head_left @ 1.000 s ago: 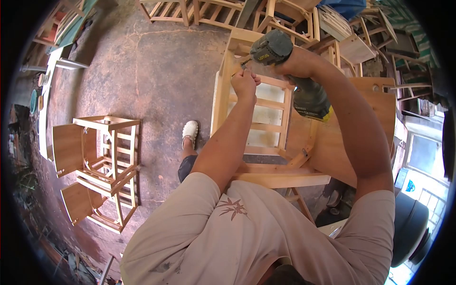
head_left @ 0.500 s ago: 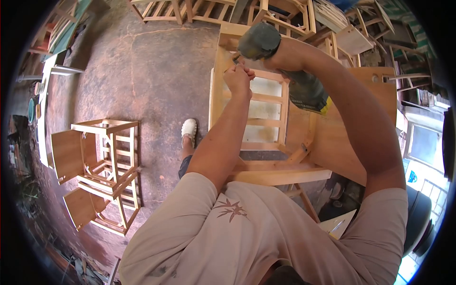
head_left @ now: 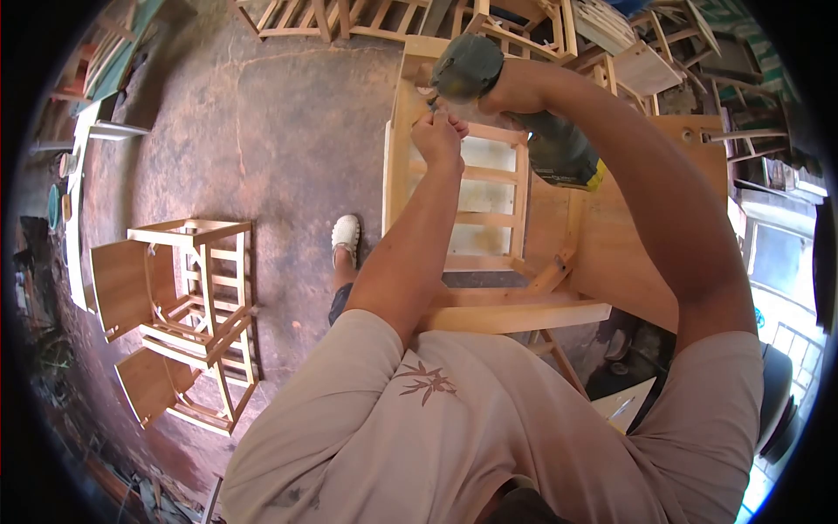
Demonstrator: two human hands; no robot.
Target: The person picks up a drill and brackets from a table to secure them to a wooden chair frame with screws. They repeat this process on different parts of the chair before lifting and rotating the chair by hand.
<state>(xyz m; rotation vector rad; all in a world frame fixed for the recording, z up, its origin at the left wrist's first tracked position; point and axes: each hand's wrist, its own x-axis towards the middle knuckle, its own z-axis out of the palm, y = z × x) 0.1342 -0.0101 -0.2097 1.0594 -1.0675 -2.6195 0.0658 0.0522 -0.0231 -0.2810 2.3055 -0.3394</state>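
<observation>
The drill (head_left: 506,105) is dark green with a black and yellow battery at the bottom. There is one drill and one chair frame (head_left: 471,192) of pale wood lying under it. The right hand (head_left: 515,87) is wrapped tight around the drill's handle. The left hand (head_left: 438,138) is pinched shut right at the drill's tip, against the frame; what it pinches is too small to see. Two more chairs (head_left: 179,306) lie on the floor, well apart.
</observation>
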